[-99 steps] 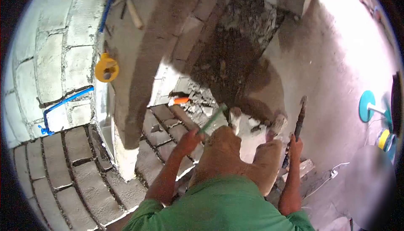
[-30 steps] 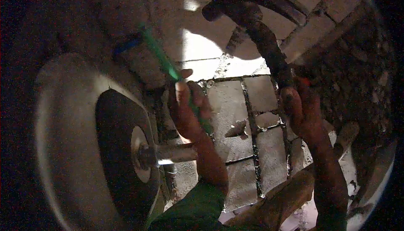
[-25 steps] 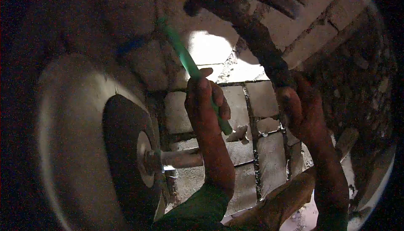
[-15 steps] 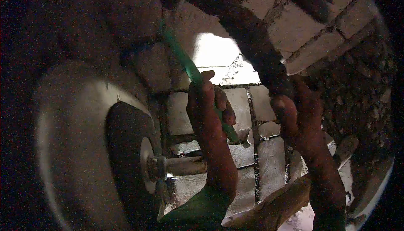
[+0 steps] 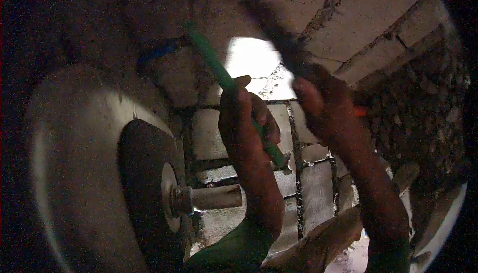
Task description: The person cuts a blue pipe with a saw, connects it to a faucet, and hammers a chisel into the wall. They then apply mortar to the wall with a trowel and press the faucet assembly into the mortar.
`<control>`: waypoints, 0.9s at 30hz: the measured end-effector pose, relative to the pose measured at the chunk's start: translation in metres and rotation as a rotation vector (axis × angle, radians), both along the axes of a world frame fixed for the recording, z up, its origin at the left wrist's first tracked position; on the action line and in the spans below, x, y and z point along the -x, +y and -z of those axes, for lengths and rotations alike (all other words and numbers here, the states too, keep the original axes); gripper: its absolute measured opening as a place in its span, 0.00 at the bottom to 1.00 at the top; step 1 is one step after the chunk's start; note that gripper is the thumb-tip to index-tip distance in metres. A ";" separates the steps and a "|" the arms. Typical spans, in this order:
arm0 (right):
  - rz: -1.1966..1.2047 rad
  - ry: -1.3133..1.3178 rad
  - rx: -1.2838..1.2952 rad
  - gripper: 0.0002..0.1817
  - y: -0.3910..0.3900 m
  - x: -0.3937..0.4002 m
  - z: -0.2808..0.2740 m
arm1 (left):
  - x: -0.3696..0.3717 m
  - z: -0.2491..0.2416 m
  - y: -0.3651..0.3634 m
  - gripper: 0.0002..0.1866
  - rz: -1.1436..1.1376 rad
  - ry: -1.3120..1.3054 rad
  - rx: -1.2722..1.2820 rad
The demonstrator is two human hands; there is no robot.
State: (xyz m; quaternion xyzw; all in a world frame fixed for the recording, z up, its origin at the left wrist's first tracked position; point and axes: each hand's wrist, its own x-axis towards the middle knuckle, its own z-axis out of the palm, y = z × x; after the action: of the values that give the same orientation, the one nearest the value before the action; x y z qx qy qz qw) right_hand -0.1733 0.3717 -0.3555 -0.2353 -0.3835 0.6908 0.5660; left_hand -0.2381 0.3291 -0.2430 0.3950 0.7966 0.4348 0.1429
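Observation:
My left hand is closed round a slim green rod, which slants from upper left down to lower right. The rod's lower end pokes out below my fingers, and its upper end stands near the dim wall. My right hand grips a long dark tool, blurred and running up to the left. An orange bit shows beside that hand's far edge. Shadow hides the tool's far end, so its kind cannot be made out.
A large rounded pale body with a dark disc and a stubby threaded pipe fills the left side. Pale blocks with dark joints lie behind my hands. Rubble is on the right, and a bright opening glows in the middle.
My right hand has moved left and slightly up with the dark tool, closer to my left hand. The left hand and green rod have barely shifted.

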 end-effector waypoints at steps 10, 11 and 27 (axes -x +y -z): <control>-0.083 -0.285 0.034 0.23 -0.029 -0.025 0.033 | 0.016 -0.001 -0.013 0.25 0.121 -0.009 0.008; -0.088 -0.285 0.037 0.23 -0.025 -0.030 0.033 | 0.020 0.001 -0.012 0.25 0.124 -0.006 0.014; 0.288 -0.288 -0.268 0.22 -0.007 -0.054 -0.017 | -0.032 -0.003 0.003 0.20 0.161 -0.257 -0.216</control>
State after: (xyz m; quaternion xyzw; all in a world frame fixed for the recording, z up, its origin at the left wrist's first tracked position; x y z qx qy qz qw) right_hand -0.1190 0.3642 -0.3385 -0.3064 -0.5107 0.5055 0.6243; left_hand -0.2060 0.3318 -0.2395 0.4116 0.6864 0.5517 0.2346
